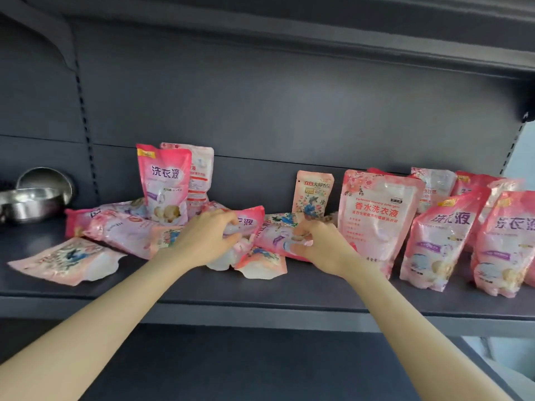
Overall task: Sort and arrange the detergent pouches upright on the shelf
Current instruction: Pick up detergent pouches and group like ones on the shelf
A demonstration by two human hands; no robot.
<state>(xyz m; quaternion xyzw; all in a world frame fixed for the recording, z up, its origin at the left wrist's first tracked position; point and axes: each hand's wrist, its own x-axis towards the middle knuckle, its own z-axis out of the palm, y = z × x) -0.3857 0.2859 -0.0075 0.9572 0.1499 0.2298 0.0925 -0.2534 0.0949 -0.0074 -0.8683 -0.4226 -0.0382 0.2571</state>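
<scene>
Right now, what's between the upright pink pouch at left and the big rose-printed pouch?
Head view: a small upright peach floral pouch, toppled pink pouches in front.

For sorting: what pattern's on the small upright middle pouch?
Small pouch: blue flowers on pink; head view.

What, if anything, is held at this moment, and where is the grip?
The left hand curls round the lower edge of the lying pouch marked 液; the right hand pinches the right end of the purple-banded pouch beside it.

Upright pink pouches [379, 215] stand right; toppled pouches [66, 260] lie centre-left.
</scene>
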